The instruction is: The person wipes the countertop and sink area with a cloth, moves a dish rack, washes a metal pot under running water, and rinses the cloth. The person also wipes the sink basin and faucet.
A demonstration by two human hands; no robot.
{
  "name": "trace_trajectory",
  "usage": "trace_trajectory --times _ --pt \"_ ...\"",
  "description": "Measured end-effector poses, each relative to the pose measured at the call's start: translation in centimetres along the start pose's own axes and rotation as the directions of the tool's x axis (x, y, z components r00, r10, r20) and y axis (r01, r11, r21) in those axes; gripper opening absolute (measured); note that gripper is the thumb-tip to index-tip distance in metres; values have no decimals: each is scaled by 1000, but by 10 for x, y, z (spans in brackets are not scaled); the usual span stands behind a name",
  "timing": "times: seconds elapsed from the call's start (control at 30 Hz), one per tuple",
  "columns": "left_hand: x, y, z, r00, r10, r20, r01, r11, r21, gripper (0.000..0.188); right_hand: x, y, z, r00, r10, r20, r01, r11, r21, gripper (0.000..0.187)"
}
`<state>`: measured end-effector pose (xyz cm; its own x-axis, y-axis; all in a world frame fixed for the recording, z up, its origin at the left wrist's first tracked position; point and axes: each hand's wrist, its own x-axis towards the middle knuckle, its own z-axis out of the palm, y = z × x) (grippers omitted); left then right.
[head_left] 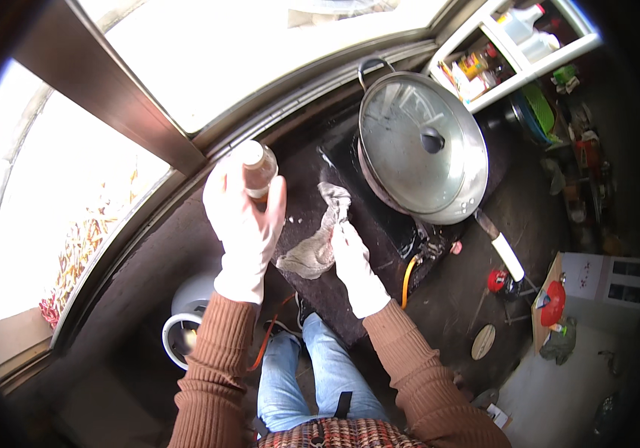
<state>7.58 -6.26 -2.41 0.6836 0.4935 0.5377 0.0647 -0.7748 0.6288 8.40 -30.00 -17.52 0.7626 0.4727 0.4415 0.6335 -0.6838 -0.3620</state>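
Observation:
My left hand, in a white glove, is closed around a small clear jar with a white lid, held up near the window frame. A little brown or orange shows low inside the jar. My right hand, gloved the same way, grips a crumpled grey cloth over the dark tabletop. The cloth hangs to the left of my fingers, and one end of it sticks up beyond them. White crumbs lie on the table between the two hands.
A big lidded pan sits on a black stove beyond my right hand, its white-tipped handle pointing toward me. An orange hose runs from the stove. White shelves with bottles stand at the far right. A gas cylinder is at lower left.

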Motion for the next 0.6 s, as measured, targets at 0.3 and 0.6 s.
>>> trace_trajectory --times 0.3,0.6 --pt "54 -11 0 942 312 120 -334 877 346 26 165 -2 54 720 598 352 -672 727 140 34" --pt "-4 -10 -39 982 85 169 -129 954 271 20 271 9 78 758 603 249 -350 699 -624 43"
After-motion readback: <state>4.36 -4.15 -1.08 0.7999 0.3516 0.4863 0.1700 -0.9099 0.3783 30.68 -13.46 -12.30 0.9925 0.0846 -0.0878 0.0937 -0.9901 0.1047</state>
